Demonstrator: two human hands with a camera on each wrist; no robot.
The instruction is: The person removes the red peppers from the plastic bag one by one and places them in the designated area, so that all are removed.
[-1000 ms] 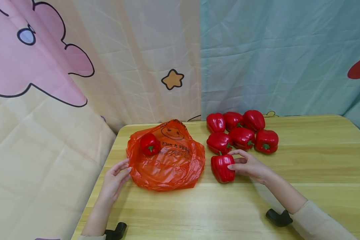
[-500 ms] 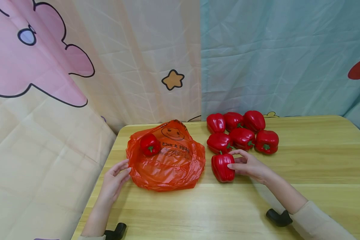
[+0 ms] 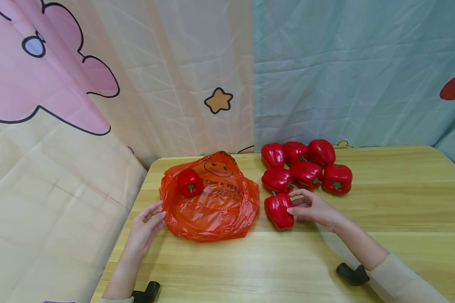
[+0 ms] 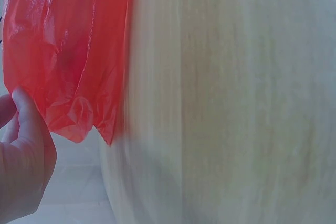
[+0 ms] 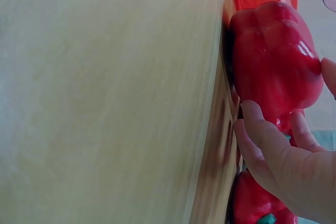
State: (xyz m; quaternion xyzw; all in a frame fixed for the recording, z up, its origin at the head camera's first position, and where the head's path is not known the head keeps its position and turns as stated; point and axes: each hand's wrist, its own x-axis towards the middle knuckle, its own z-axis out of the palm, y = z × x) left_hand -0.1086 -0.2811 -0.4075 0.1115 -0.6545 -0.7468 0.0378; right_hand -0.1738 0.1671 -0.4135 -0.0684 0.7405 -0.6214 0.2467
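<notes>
In the head view my right hand (image 3: 314, 210) holds a shiny red bell pepper (image 3: 279, 211) by its right side, thumb on the near face. From the right wrist view, thumb and fingers lie on opposite sides of the pepper (image 5: 275, 59). At the left, my left hand (image 3: 144, 227) pinches the edge of a crumpled orange-red plastic bag (image 3: 208, 214), which lies spread on the table. The left wrist view shows thumb and fingertips at the bag's edge (image 4: 63, 72). Another bell pepper (image 3: 190, 183) sits at the bag's upper left, its green stem facing me.
Behind the held pepper, several more red bell peppers (image 3: 306, 174) stand close together in two rows. The wooden table (image 3: 250, 265) meets a printed cloth curtain (image 3: 220, 63) at its far edge. Black curved pieces (image 3: 352, 274) show beside both wrists.
The pepper at my right hand turned slightly, its stem end swinging left. Both hands, the bag and the other peppers look unmoved.
</notes>
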